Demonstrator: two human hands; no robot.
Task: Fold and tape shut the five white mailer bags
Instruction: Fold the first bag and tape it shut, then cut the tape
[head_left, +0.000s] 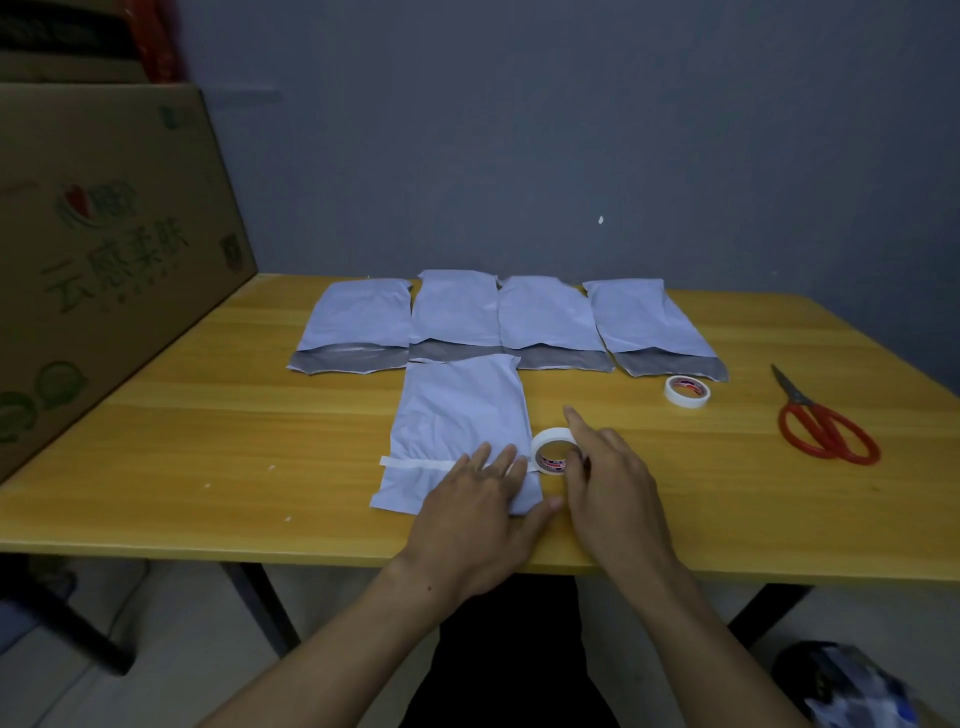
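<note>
A white mailer bag (460, 415) lies folded in the middle of the yellow table (208, 415), a strip of white tape (415, 464) running across its near end. My left hand (478, 514) presses flat on the bag's near right corner, over the tape. My right hand (608, 478) grips a white tape roll (553, 451) standing on edge at the bag's right side, index finger stretched over it. Several more white mailer bags (457, 312) lie in a row behind, their grey flaps open toward me.
A second tape roll (687, 391) lies flat to the right, near the rightmost bag. Red-handled scissors (821, 423) rest at the far right. A large cardboard box (104, 234) leans along the table's left side. A grey wall stands behind.
</note>
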